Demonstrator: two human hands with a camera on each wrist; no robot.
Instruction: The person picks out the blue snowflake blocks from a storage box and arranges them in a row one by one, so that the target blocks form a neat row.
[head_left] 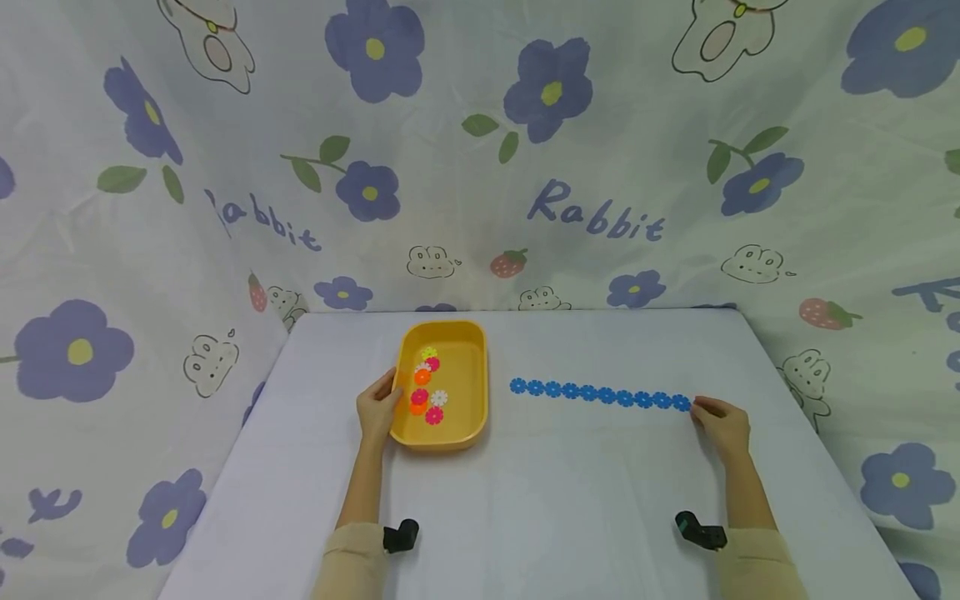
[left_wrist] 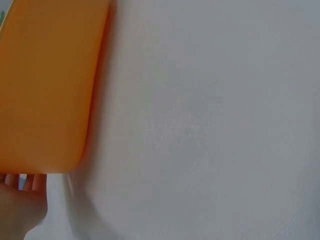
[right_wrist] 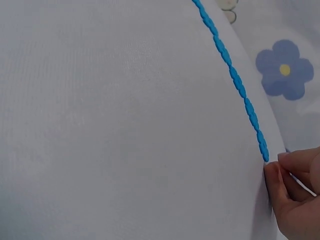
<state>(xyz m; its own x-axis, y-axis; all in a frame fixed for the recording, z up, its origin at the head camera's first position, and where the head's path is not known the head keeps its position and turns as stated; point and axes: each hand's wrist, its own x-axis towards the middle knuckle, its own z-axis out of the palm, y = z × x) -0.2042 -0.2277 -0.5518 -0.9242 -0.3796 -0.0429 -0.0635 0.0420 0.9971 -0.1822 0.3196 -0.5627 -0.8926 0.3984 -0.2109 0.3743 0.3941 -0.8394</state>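
My left hand (head_left: 379,406) grips the left side of a yellow plastic tray (head_left: 471,383). Inside it lie several small flower-shaped pieces (head_left: 434,415) in pink, orange, white and yellow, gathered toward the left. In the left wrist view the tray's outer wall (left_wrist: 47,90) hides most of that hand's fingers. To the right, blue flower-shaped pieces (head_left: 588,392) form one long row on the white table, edge to edge. My right hand (head_left: 724,425) is at the row's right end, thumb and forefinger pinching the last piece. In the right wrist view the blue row (right_wrist: 235,77) runs up from the thumb tip.
The white tabletop (head_left: 577,500) spreads in front of the tray and row. A cloth (head_left: 465,192) printed with flowers and rabbits hangs behind and at both sides. Dark wrist cameras (head_left: 401,536) sit beside the sleeves.
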